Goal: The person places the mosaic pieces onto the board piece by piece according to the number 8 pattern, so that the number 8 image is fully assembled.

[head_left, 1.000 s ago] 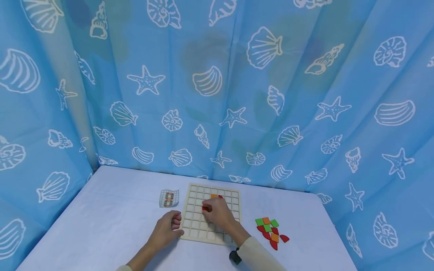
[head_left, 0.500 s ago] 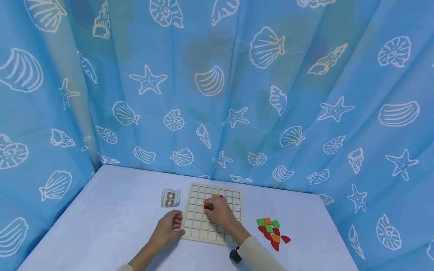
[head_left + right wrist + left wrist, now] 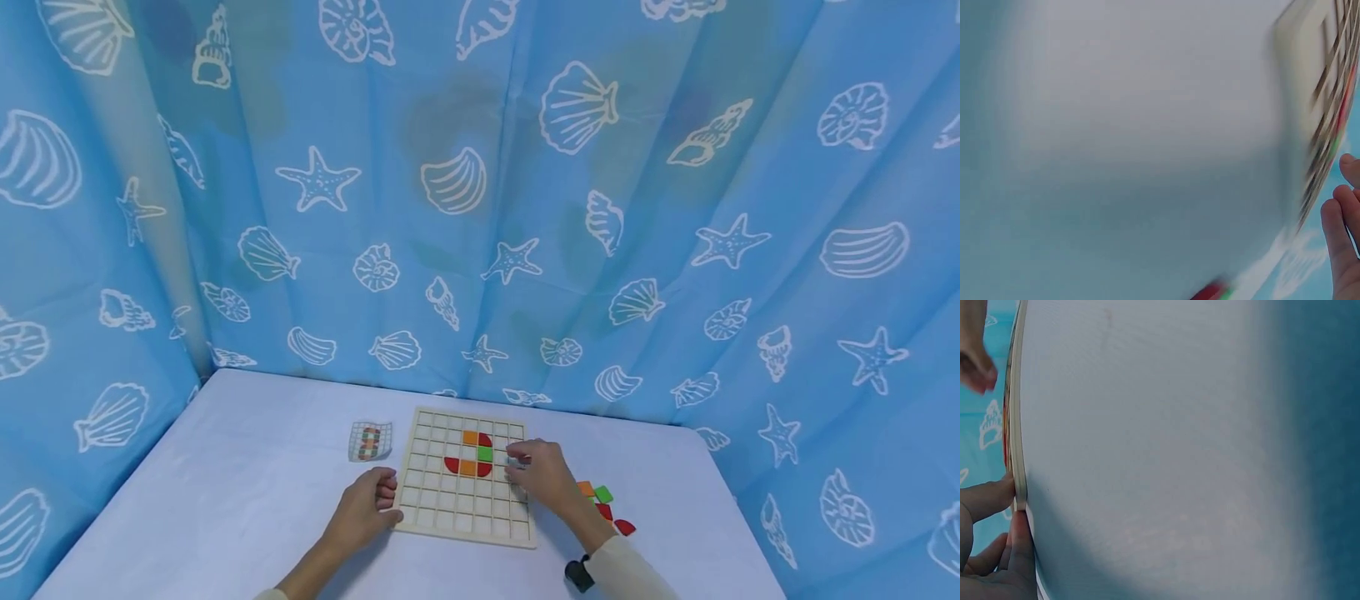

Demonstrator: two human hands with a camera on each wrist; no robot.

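Note:
A pale wooden grid board [image 3: 442, 523] lies on the white table. Coloured tiles sit in its cells: red quarter-rounds, orange squares such as the orange tile [image 3: 468, 467], and one green square tile [image 3: 485, 454]. My left hand [image 3: 360, 510] holds the board's left edge near its front corner; in the left wrist view the fingers [image 3: 1021, 540] meet its rim. Over the board's right edge is my right hand [image 3: 546, 477], fingers apart and nothing visible between them. In the right wrist view its fingers [image 3: 1338, 228] look loosely bent.
A small pattern card [image 3: 370, 442] with a coloured grid design lies left of the board. Loose red, green and orange tiles [image 3: 603, 494] lie to the right, partly hidden by the right forearm. A blue shell-print curtain [image 3: 450, 250] stands behind and around the table.
My right hand has let go of a red quarter-round tile, which now lies in the board, and moved right to the board's edge. The left hand stays at the left edge.

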